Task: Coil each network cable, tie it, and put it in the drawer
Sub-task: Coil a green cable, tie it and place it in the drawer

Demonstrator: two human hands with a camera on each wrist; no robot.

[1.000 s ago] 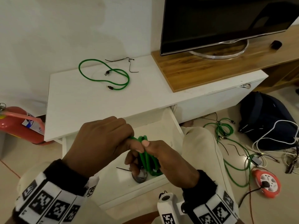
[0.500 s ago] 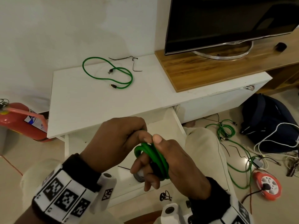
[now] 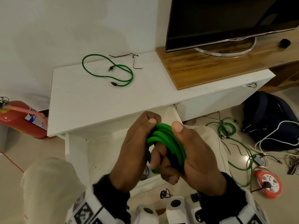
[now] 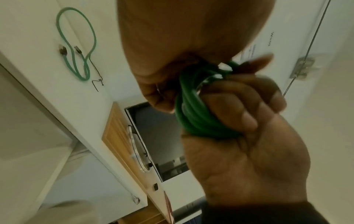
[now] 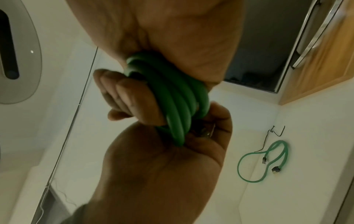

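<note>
Both hands hold a coiled green network cable (image 3: 168,139) over the open white drawer (image 3: 103,156). My left hand (image 3: 145,130) pinches the top of the coil between thumb and curled fingers. My right hand (image 3: 182,139) has its thumb on the top and its fingers curled through the loops. The left wrist view has the left hand (image 4: 239,121) wrapped round the coil (image 4: 195,115). In the right wrist view my right hand (image 5: 162,151) grips the coil (image 5: 178,103). A second green cable (image 3: 106,70) lies loose on the white cabinet top (image 3: 97,101), beside a black tie wire (image 3: 129,59).
A TV (image 3: 226,18) stands on a wooden board (image 3: 210,67) at the right. On the floor are a red fire extinguisher (image 3: 17,117) at the left, and more green cables (image 3: 226,128), a dark bag (image 3: 267,120) and an orange cable reel (image 3: 268,181) at the right.
Both hands have lifted the coil up from the drawer toward the camera. The right hand has turned so that its thumb now sits on top of the loops.
</note>
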